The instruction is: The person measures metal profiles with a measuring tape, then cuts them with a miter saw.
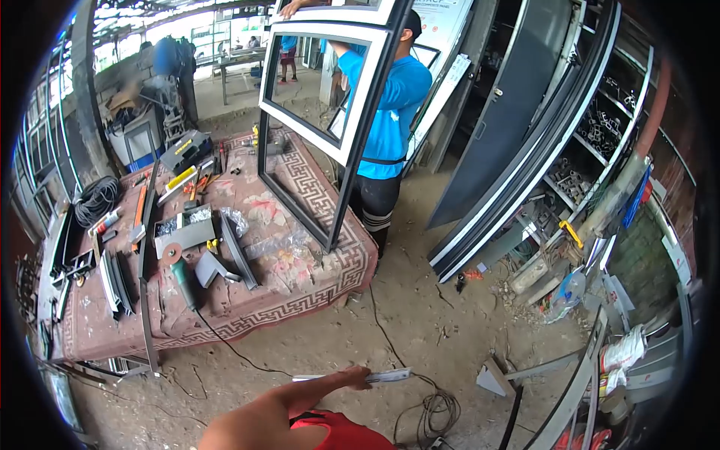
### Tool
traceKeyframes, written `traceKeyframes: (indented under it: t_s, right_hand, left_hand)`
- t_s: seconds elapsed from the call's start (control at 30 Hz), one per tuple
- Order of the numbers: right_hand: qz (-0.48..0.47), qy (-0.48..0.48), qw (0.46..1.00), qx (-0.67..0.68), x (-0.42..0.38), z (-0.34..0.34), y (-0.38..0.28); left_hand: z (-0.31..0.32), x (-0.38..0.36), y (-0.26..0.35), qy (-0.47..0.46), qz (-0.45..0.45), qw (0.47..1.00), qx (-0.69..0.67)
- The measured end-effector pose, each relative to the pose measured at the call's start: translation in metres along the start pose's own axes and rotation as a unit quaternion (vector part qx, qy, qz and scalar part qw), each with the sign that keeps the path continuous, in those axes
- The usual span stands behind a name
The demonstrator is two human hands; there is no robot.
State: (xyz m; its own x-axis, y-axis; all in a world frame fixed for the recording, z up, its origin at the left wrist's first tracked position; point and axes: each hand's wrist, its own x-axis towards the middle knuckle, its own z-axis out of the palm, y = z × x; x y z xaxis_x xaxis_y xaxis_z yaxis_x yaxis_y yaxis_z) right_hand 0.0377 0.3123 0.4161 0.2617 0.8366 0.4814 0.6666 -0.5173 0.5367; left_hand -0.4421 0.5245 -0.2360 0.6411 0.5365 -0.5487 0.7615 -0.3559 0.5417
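My left hand (357,377) reaches across in front of my red shirt, its fingers closed around a long, flat white-and-grey strip (391,375). The strip sticks out on both sides of the hand, above the dirt floor. My right hand is out of view. Beyond, a black-and-white window frame (304,124) stands upright on the carpet-covered table (300,289). A person in a blue shirt (397,112) stands behind it with one hand (294,7) at its upper part. On the table's near side lies an angle grinder (180,277), its cable running down to the floor.
Metal profiles (116,285), an open box (184,229), a tool case (186,152) and hand tools cover much of the table. A coiled cable (439,412) lies on the floor. Long profiles (525,165) lean at the right, beside a shelf rack (592,146) and scrap pieces.
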Motion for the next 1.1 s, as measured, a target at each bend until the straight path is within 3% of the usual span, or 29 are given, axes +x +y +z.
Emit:
traceKeyframes:
  t_s: [0.17, 0.27, 0.33, 0.4, 0.53, 0.57, 0.6, 0.67, 0.7, 0.8, 0.87, 0.93, 0.97, 1.0, 1.07, 1.1]
  right_hand:
    - [0.017, -0.030, 0.999, 0.025, -0.002, -0.046, -0.031]
    - [0.047, -0.055, 0.996, 0.046, -0.026, -0.066, -0.040]
    - [0.067, -0.075, 0.993, 0.065, -0.045, -0.074, -0.046]
    - [0.088, -0.096, 0.988, 0.084, -0.065, -0.081, -0.050]
    - [0.125, -0.133, 0.976, 0.115, -0.101, -0.096, -0.058]
    - [-0.001, 0.009, 0.989, 0.148, -0.095, -0.068, -0.071]
    - [-0.013, 0.023, 0.982, 0.190, -0.078, -0.075, -0.110]
    - [-0.011, -0.013, 0.949, 0.314, -0.042, -0.112, -0.189]
    - [-0.045, -0.095, 0.914, 0.391, -0.022, -0.115, -0.207]
    - [-0.096, -0.141, 0.829, 0.533, 0.009, -0.103, -0.265]
    - [-0.004, -0.220, 0.672, 0.707, 0.018, -0.077, -0.303]
    - [0.022, -0.236, 0.583, 0.777, 0.021, -0.072, -0.331]
    - [0.052, -0.191, 0.496, 0.846, 0.015, -0.057, -0.348]
    - [0.062, -0.178, 0.463, 0.866, 0.010, -0.037, -0.365]
    - [0.094, -0.170, 0.503, 0.842, -0.014, -0.021, -0.407]
    - [0.089, -0.179, 0.493, 0.847, -0.024, -0.016, -0.427]
  left_hand:
    - [-0.074, -0.031, 0.087, 0.071, 0.193, 0.975, -0.078]
    - [-0.132, -0.073, 0.157, 0.097, 0.341, 0.925, -0.136]
    - [-0.146, -0.072, 0.197, 0.141, 0.459, 0.865, -0.147]
    - [-0.187, -0.116, 0.241, 0.158, 0.493, 0.833, -0.194]
    - [-0.214, -0.127, 0.289, 0.253, 0.549, 0.762, -0.232]
    - [-0.221, -0.129, 0.292, 0.255, 0.545, 0.765, -0.230]
    - [-0.223, -0.122, 0.292, 0.309, 0.562, 0.735, -0.221]
    - [-0.237, -0.126, 0.274, 0.383, 0.531, 0.737, -0.171]
    - [-0.244, -0.127, 0.260, 0.439, 0.504, 0.727, -0.158]
    - [-0.267, -0.143, 0.210, 0.540, 0.423, 0.714, -0.141]
    - [-0.280, -0.151, 0.176, 0.454, 0.333, 0.810, -0.162]
    - [-0.284, -0.142, 0.149, 0.307, 0.389, 0.803, -0.331]
    - [-0.285, -0.145, 0.138, 0.252, 0.364, 0.826, -0.350]
    - [-0.287, -0.147, 0.128, 0.203, 0.339, 0.842, -0.368]
    - [-0.280, -0.143, 0.111, 0.181, 0.341, 0.838, -0.385]
    - [-0.276, -0.144, 0.107, 0.158, 0.345, 0.841, -0.386]
